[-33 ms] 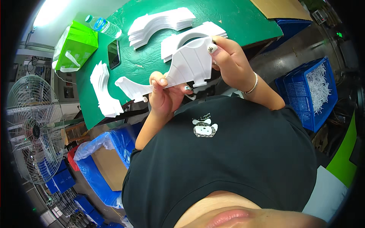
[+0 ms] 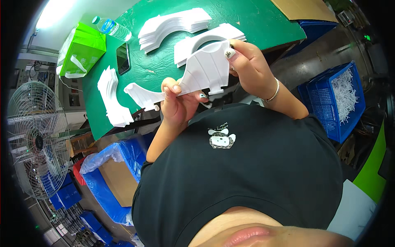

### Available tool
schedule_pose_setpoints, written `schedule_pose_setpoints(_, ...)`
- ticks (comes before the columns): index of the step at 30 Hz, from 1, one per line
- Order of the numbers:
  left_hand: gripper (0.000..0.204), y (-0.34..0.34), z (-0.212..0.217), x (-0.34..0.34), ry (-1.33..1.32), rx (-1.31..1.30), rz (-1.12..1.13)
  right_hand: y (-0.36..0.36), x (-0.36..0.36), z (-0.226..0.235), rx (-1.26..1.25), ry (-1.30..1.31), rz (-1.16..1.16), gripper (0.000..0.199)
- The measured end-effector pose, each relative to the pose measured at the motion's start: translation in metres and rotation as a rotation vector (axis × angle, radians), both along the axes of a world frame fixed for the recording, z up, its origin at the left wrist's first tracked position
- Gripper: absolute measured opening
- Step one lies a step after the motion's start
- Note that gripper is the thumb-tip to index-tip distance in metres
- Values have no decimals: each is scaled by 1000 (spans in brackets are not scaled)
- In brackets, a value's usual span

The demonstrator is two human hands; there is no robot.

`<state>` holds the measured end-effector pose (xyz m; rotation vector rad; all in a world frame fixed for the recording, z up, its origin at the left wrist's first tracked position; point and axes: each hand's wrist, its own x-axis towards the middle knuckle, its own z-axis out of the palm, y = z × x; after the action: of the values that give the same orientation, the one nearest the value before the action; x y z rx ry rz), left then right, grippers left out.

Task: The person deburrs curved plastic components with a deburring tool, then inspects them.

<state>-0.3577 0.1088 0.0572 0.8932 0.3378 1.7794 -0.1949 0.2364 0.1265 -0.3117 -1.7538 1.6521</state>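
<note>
Between my two hands I hold up a white plastic panel (image 2: 207, 68) with a curved cutout, thin ribs and small tabs along its lower edge. My left hand (image 2: 177, 103) pinches it near the narrow middle, the thumb on the front. At its upper right corner my right hand (image 2: 252, 70) grips the edge between thumb and fingers. Just behind the panel, on the green table (image 2: 156, 76), lies a stack of similar white panels (image 2: 183, 53), partly hidden. Another stack (image 2: 173, 26) sits farther back, and a third stack (image 2: 110, 99) is at the left.
A phone (image 2: 123, 58), a water bottle (image 2: 113, 28) and a green bag (image 2: 84, 47) are at the table's left. A blue crate (image 2: 325, 96) with white plastic pieces stands right. Lower left are a lined blue bin (image 2: 103, 191) and a large fan (image 2: 39, 140).
</note>
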Motion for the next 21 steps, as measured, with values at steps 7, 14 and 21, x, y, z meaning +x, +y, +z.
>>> schedule_pose_setpoints(7, 27, 3, 6, -11, 219, 164, 143, -1, -1, -4, 91, -73, -175, 26)
schedule_pose_setpoints(14, 25, 3, 28, -6, 837, 255, 482, -16, -9, -6, 391, -134, -220, 35)
schedule_pose_setpoints(21, 16, -1, 32, -4, 912, 294, 523, -22, -13, -5, 407, -82, -225, 37)
